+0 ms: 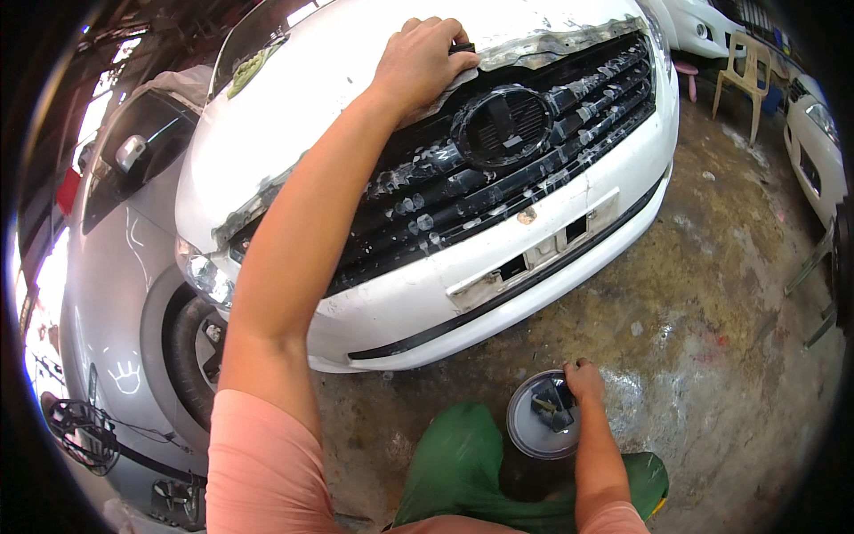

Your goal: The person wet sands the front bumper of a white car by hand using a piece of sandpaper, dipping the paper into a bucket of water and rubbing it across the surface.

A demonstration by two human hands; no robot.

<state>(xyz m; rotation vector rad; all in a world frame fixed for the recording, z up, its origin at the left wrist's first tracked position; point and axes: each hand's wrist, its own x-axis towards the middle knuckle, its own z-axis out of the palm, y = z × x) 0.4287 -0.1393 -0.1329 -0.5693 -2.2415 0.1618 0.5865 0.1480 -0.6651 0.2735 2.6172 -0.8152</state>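
My left hand (pixel 418 62) grips a dark block (pixel 462 47) with a greyish piece under it, at the front edge of the white car's hood (pixel 311 98). Below it is the black grille (pixel 498 191) with pale smudges and an empty round emblem mount. My left forearm hides part of the grille. My right hand (pixel 584 381) is low at the right, fingers closed on the rim of a round bucket (pixel 523 425) holding liquid and dark sheet-like pieces (pixel 551 405). The bucket is in front of the white bumper (pixel 409 325).
A grey car (pixel 116 276) stands at the left, with a black fan (pixel 80 432) nearby. A green cloth (pixel 249 71) lies on the hood. A beige plastic chair (pixel 738 80), a pink stool (pixel 688 73) and more white cars (pixel 814 160) are at the right, on stained concrete floor (pixel 712 267).
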